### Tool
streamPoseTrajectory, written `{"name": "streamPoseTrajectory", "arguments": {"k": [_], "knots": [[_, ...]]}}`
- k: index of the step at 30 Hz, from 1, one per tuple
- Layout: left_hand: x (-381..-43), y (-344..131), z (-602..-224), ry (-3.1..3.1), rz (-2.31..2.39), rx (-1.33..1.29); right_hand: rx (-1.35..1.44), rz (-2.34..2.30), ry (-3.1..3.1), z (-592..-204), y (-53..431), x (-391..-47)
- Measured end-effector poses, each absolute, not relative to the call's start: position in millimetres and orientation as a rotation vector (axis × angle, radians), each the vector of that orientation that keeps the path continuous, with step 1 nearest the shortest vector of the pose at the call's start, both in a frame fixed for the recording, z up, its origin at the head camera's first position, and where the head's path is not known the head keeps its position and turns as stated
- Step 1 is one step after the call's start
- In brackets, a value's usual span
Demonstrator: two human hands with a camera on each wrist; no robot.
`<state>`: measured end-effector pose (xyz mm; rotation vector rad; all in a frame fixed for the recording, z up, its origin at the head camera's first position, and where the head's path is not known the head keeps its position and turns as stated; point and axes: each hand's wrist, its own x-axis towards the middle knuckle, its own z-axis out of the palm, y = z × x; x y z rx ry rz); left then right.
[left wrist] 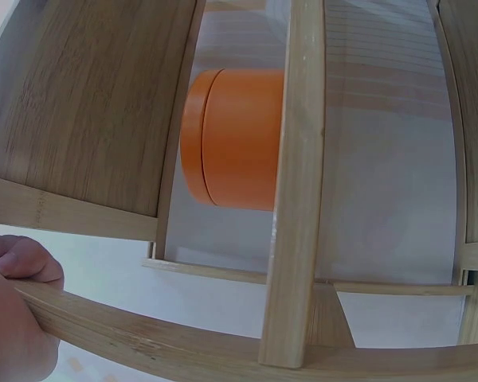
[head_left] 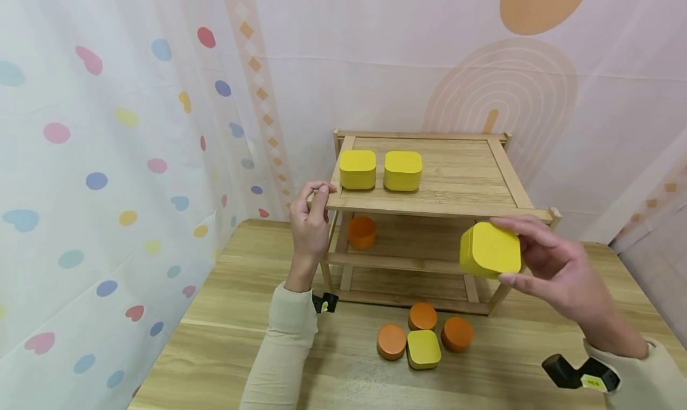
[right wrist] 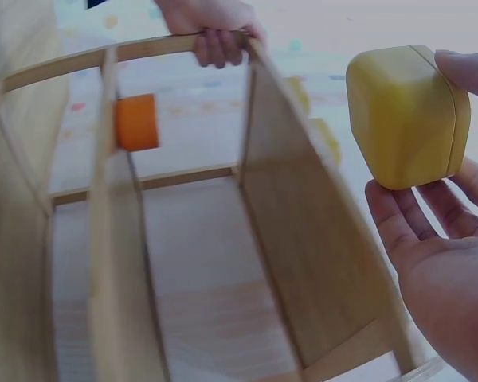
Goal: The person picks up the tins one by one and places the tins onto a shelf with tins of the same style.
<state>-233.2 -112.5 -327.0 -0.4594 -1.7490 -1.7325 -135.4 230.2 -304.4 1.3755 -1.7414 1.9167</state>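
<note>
Patterned cloth [head_left: 107, 148] at the back and left. Wood-grain table [head_left: 209, 344] before it; on the table, a three-tier wooden rack [head_left: 467, 171], standing upright.

Left hand [head_left: 312, 222] at the rack's front left corner, fingers curled round the edge of the top tier; reads as steadying. Right hand [head_left: 558, 267] holds a yellow box [head_left: 491, 252] between thumb and fingers, off to the right, in front of the rack and apart from it. The box is tilted.

Yellow boxes: four in sight. Two stand upright on the top tier, toward its left end: the left one [head_left: 358, 170], and the right one [head_left: 403, 171] just beside it, a narrow gap between. One in the hand. The fourth, the near yellow box [head_left: 424, 349], sits on the table in front of the rack.

Orange tins, smallest: one shelved tin [head_left: 362, 232] on the middle tier, at the left. Three on the table round the near box: back tin [head_left: 422, 316], left tin [head_left: 391, 341], right tin [head_left: 457, 334]. Whether the left one touches the box, cannot tell.

Tally, judged as shelving by colour: three pieces placed, one in hand, four left on the table. Under halfway, probably.
</note>
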Motion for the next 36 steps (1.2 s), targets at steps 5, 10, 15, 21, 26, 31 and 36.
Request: {"name": "streamPoseTrajectory", "arguments": {"k": [5, 10, 15, 21, 26, 31, 36], "knots": [[-232, -112, -327, -1.763, -1.72, -0.458, 1.252, 1.95, -1.777, -286, 229, -137], [-232, -112, -327, -1.768, -1.716, -0.449, 1.164, 1.944, -1.845, -270, 227, -144], [-232, -113, -327, -1.767, -1.71, -0.448, 1.052, 1.901, -1.997, -255, 223, -156], [-231, -113, -327, -1.774, -1.706, -0.456, 0.891, 1.928, -2.138, -244, 218, -169], [-230, -114, -325, -1.768, -1.706, -0.441, 0.73, 1.845, -2.286, -235, 214, -183], [-231, -115, -326, -1.767, -1.7, -0.441, 0.585, 1.693, -2.425, -230, 209, -194], [-231, -115, -327, -1.765, -1.71, -0.452, 0.499, 1.578, -2.513, -229, 206, -201]]}}
